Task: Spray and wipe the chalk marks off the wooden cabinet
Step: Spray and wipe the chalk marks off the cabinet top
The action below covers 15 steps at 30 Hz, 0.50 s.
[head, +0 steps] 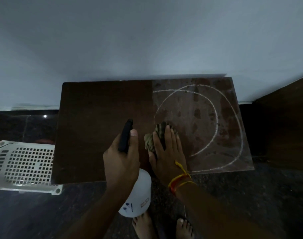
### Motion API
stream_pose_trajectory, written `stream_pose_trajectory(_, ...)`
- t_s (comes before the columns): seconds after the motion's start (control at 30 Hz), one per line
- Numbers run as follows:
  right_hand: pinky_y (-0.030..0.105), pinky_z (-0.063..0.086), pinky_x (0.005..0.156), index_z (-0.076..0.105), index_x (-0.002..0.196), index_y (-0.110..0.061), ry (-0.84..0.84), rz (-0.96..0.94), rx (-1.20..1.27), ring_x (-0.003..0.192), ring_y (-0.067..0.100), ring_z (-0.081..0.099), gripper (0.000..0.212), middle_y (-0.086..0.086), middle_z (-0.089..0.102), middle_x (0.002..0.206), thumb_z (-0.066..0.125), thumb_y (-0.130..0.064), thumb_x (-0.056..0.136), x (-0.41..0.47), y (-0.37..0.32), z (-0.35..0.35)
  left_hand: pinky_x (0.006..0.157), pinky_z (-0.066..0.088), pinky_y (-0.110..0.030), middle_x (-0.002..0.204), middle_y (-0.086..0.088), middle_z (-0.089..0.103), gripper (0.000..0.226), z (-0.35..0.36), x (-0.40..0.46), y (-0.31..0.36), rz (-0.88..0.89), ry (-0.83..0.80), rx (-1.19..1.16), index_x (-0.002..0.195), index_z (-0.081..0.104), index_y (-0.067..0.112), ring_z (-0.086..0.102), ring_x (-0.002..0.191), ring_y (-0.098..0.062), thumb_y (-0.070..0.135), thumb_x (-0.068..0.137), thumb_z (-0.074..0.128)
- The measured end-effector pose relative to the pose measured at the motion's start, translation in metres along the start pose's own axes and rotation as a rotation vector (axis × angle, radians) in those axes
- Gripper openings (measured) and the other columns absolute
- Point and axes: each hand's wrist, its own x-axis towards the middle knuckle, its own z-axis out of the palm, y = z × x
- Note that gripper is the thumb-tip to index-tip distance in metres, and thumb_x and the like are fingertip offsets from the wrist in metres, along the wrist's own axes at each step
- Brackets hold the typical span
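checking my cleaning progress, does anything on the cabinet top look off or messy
Only the expected mess: the right half of the dark wooden cabinet top looks hazy, with white chalk loops and dark wet blotches. The left half looks clean. Nothing seems damaged or knocked over.

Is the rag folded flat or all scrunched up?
Scrunched up: the rag bunches in lumpy folds under the right hand.
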Motion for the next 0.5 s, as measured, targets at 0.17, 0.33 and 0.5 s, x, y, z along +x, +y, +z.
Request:
stream_pose_trajectory(0.17,0.049,0.015,0.115,0.030,0.146,-0.014,0.032,0.071,0.023,0.142,0.039,0.019,0.062,0.025,0.017,0.154,0.036,-0.042,0.091,0.062,0.001,-0.004,0.047,0.052,-0.031,0.073,-0.013,0.063,0.025,0.001,0.015,-0.002,-0.017,-0.027,0.009,0.077,0.052,0.030,0.061,0.054,-0.024,0.050,0.090,0.045)
stream_pose_trajectory(0.33,0.049,0.016,0.116,0.029,0.147,-0.014,0.034,0.086,0.017,0.142,0.038,0.017,0.063,0.024,0.015,0.154,0.036,-0.042,0.090,0.075,0.002,-0.005,0.056,0.056,-0.049,0.076,-0.016,0.064,0.026,0.002,0.021,0.006,-0.022,-0.037,0.016,0.077,0.051,0.031,0.065,0.063,-0.039,0.053,0.089,0.043)
stream_pose_trajectory(0.5,0.050,0.017,0.115,0.033,0.145,-0.013,0.023,0.078,0.010,0.140,0.040,0.023,0.063,0.026,0.022,0.152,0.036,-0.041,0.089,0.045,-0.002,-0.004,0.056,0.055,-0.049,0.073,-0.019,0.064,0.027,0.002,0.032,0.014,-0.007,-0.033,0.002,0.076,0.054,0.027,0.065,0.065,-0.040,0.047,0.093,0.047)
